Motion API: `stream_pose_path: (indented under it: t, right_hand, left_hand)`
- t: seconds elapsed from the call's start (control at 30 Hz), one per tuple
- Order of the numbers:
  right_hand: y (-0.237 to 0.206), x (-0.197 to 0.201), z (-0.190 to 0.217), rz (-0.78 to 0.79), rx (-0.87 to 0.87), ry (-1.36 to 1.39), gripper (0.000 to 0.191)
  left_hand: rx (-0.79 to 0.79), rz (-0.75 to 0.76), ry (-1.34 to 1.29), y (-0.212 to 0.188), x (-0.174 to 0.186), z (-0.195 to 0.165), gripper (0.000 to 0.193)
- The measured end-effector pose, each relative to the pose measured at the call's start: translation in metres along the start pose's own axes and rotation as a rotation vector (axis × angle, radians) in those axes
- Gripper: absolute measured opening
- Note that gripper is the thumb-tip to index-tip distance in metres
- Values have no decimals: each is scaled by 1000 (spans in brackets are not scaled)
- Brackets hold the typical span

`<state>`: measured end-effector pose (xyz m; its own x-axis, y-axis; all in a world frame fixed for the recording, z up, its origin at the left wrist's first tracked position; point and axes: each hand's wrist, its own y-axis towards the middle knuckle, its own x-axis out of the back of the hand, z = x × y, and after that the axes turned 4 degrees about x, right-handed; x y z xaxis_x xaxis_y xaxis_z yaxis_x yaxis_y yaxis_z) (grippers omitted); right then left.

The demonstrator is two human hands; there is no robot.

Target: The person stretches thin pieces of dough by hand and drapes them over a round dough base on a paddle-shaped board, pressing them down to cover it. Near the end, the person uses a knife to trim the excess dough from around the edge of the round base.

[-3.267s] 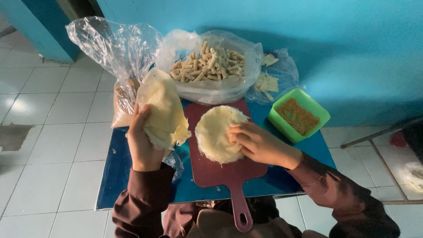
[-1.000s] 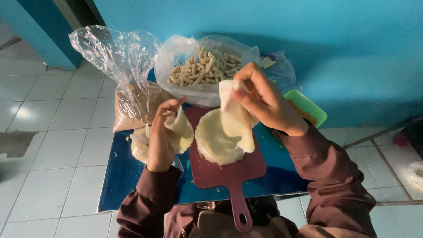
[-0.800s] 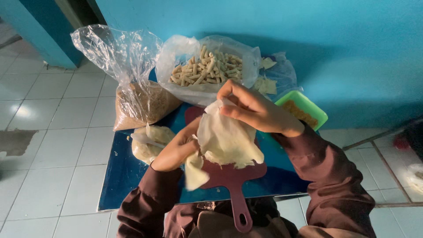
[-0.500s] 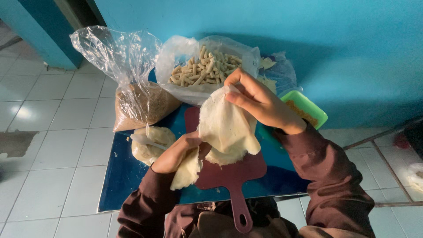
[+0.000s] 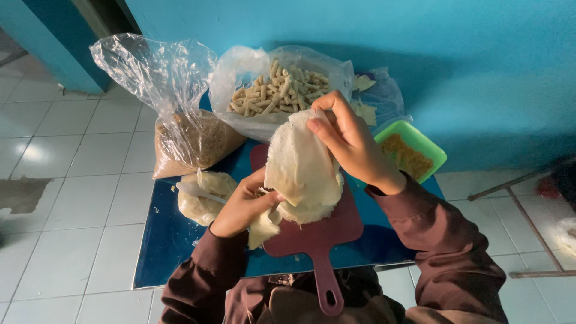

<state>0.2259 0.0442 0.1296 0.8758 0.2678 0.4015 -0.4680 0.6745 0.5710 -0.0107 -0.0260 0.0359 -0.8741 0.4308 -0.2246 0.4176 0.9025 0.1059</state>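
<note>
My right hand (image 5: 348, 141) pinches the top edge of a thin pale wrapper sheet (image 5: 300, 165) and lifts it upright over a dark red cutting board (image 5: 318, 231). My left hand (image 5: 243, 204) holds the sheet's lower left edge, where a flap hangs down. More pale sheets lie flat on the board under the lifted one. A folded stack of wrappers in plastic (image 5: 204, 195) rests on the blue table (image 5: 162, 252), just left of my left hand.
A clear bag of brown crumbs (image 5: 186, 138) stands at the back left. A clear bag of pale rolled sticks (image 5: 282, 90) sits behind the board. A green tray of brown filling (image 5: 414, 153) is at the right. White floor tiles surround the table.
My left hand set the folded wrapper stack down at the left. Both hands then peeled one sheet off the pile on the board and raised it.
</note>
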Motion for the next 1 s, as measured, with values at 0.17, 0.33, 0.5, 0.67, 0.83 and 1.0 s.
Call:
stream_pose_path:
  t: [0.17, 0.33, 0.5, 0.67, 0.83, 1.0]
  right_hand:
    - [-2, -2, 3, -70, 2, -53, 16]
    - [-6, -10, 7, -83, 38, -110, 17]
    - [-9, -6, 7, -88, -7, 40, 17]
    - [-12, -6, 3, -117, 139, -81, 16]
    - [-13, -8, 0, -127, 63, -79, 15]
    - [-14, -8, -3, -137, 93, -58, 16]
  left_hand:
    - [-31, -25, -42, 1, 3, 3, 52]
    - [-34, -48, -83, 1, -1, 4, 47]
    - [-54, -175, -82, 5, -3, 3, 34]
    - [-103, -284, -36, 12, -6, 5, 25]
    - [-130, -341, -13, 15, -5, 8, 15]
    - [-151, -384, -84, 16, -1, 15, 13]
